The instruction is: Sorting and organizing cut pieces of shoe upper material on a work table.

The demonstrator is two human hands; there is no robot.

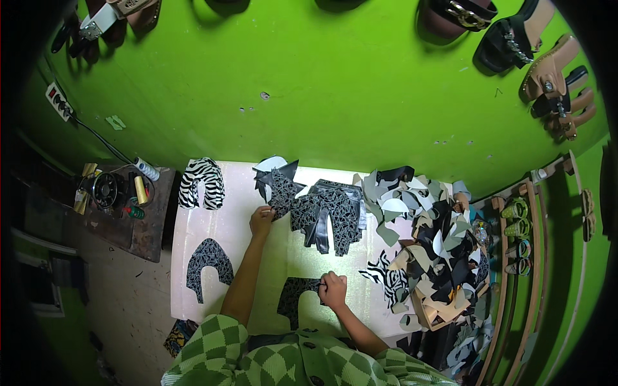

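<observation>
I see the left hand (261,221) half-curled, touching a patterned scrap (281,192); right hand (333,289) curled over an arched piece (297,287); I can't tell either grip.

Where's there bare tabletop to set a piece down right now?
The table shows bare between the zebra-print arch and left hand; in a strip between the patterned stack and the patterned piece at the right hand; and between that hand and the zebra-print offcut. The right end is crowded with scraps.
</observation>
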